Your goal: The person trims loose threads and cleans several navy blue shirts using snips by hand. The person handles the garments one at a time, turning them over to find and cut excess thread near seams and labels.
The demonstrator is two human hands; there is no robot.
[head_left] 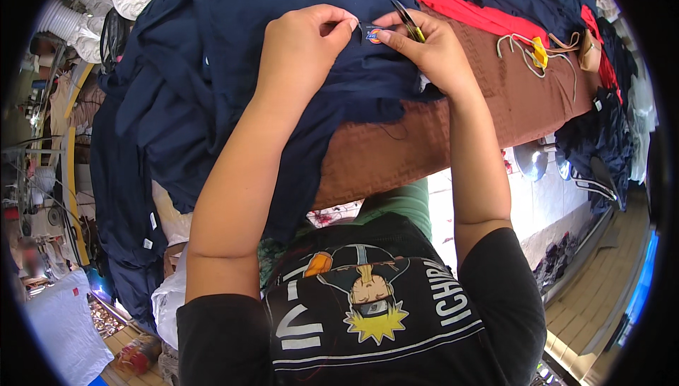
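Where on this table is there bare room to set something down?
The brown tabletop is bare between the right hand and the cord, and along its near edge. Navy garments crowd the left under the left hand; red cloth fills the back.

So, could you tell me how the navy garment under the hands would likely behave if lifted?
The navy garment would probably flop and sag, since it lies in soft folds and drapes over the table edge. It looks light, and the left hand pinches it easily.
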